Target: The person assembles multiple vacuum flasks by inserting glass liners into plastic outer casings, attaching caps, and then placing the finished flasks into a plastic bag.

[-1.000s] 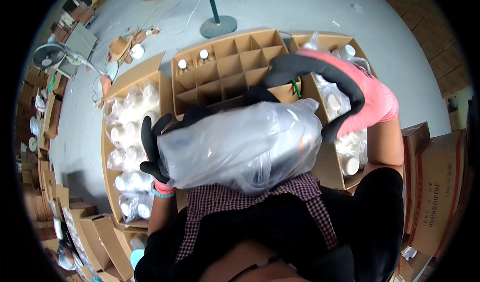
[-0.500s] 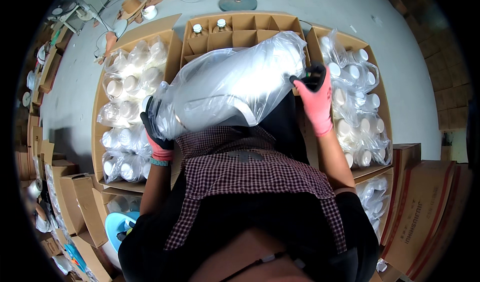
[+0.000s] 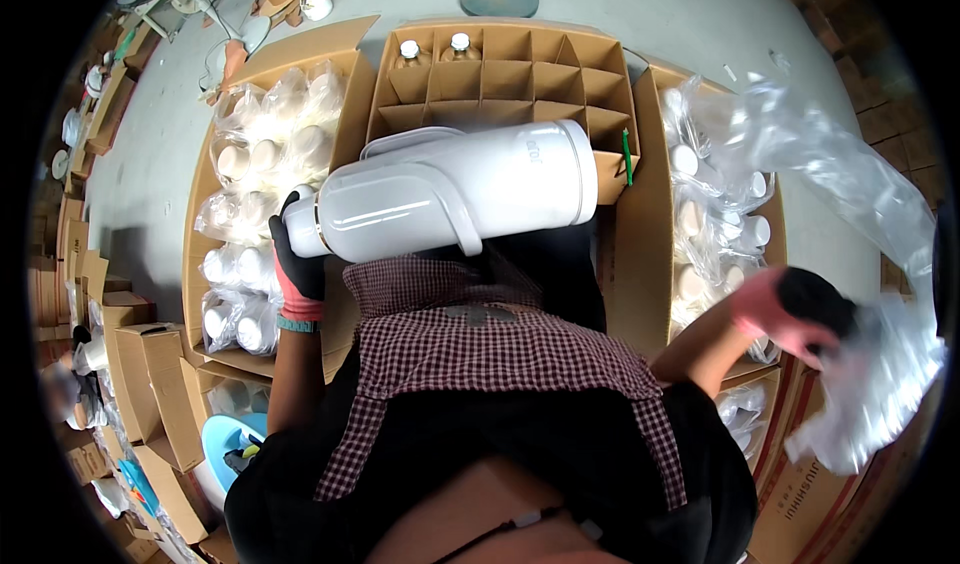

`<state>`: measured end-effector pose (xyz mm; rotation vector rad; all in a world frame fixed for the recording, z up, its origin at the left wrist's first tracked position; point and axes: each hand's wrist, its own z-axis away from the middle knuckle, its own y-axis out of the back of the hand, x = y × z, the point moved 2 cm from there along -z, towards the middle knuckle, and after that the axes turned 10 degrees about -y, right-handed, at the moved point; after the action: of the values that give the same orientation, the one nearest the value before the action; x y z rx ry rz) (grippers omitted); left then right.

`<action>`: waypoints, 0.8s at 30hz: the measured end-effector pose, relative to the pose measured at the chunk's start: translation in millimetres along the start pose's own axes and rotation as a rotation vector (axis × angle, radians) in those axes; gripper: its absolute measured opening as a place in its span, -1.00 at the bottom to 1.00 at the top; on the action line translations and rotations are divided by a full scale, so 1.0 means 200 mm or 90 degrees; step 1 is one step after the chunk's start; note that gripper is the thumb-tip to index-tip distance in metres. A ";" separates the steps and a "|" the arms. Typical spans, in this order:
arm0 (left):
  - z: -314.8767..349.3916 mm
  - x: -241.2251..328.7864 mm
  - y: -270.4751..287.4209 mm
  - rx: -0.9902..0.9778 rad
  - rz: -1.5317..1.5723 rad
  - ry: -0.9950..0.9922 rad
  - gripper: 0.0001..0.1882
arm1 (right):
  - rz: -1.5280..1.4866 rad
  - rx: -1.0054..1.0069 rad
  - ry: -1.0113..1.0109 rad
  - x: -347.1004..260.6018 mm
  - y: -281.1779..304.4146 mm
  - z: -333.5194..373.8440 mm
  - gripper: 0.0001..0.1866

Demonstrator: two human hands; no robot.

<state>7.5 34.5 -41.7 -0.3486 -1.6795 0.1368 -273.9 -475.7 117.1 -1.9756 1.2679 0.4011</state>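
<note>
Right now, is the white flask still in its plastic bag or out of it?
Out. The white flask lies bare and sideways in the left hand; the right hand holds the clear bag off to the side.

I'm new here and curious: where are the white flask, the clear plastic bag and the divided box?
white flask (image 3: 450, 199), head view, middle of its body
clear plastic bag (image 3: 860, 204), head view, its upper stretch
divided box (image 3: 505, 74), head view, a cardboard divider

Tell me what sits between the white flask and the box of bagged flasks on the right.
In the head view, only the divided box's brown cardboard flap lies between the white flask and that box.
</note>
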 end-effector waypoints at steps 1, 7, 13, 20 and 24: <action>0.00 0.02 -0.01 0.001 -0.027 -0.021 -0.49 | 0.197 -0.094 -0.062 0.23 0.06 0.20 -0.61; 0.03 0.06 -0.01 -0.114 -0.159 0.020 -0.29 | 0.604 -0.696 -0.544 0.71 0.42 1.04 -0.43; -0.01 0.09 -0.03 -0.167 -0.322 0.264 -0.40 | 0.212 -0.681 -0.298 0.27 -0.01 0.95 0.01; 0.07 0.43 -0.49 -0.217 -0.339 -0.267 -0.04 | 0.126 -0.348 -0.493 0.55 -0.33 0.65 -0.64; 0.18 0.42 -0.59 -0.318 -0.419 -0.512 0.00 | 0.043 -0.273 -0.553 0.62 -0.39 0.34 -0.62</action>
<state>-54.0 -47.4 67.6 -0.0814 -2.5363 -0.7325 -139.3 -487.9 29.8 -1.7351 0.7061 1.4716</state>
